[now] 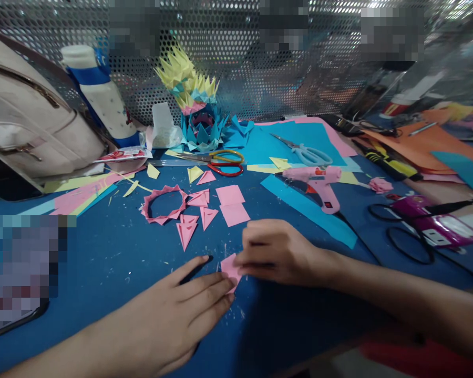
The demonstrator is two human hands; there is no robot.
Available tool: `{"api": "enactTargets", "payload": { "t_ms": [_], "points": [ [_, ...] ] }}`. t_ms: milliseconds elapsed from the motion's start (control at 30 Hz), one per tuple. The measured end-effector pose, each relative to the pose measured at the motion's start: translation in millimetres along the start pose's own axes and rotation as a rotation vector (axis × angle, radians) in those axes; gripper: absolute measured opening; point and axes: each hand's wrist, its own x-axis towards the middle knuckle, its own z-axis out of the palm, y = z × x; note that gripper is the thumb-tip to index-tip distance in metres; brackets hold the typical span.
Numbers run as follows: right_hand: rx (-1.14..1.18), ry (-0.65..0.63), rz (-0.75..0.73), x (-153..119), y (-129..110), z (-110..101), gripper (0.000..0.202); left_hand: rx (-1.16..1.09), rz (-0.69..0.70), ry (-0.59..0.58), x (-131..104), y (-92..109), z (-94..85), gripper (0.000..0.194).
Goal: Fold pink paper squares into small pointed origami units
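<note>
A small pink paper piece (229, 265) lies on the blue table (142, 278). My left hand (193, 304) rests flat, fingers spread, its fingertips on the paper's lower left part. My right hand (276, 252) is closed, with its fingertips at the paper's right edge; whether it pinches the paper is hidden. Just beyond are two pink squares (235, 214), folded pink triangles (186, 234) and a pink zigzag ring (145, 210).
Farther back are red-and-yellow scissors (220, 157), light blue scissors (313, 154), a pink glue gun (319, 184) and a folded-paper model (203, 126). A phone (19, 273) lies left, a purple power strip (437, 223) with cables right. A bag (31, 115) and bottle (106, 100) stand back left.
</note>
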Motion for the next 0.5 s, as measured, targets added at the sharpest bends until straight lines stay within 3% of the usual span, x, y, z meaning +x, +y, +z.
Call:
{"api": "enactTargets", "payload": {
  "t_ms": [133, 500],
  "points": [
    [-0.017, -0.082, -0.217, 0.6, 0.3, -5.4, 0.032, -0.002, -0.007, 0.011, 0.3, 1.5, -0.8, 0.052],
    [-0.062, -0.131, -0.207, 2.0, 6.5, -10.0, 0.038, 0.017, 0.002, 0.033, 2.3, 0.4, -0.1, 0.052]
  ]
}}
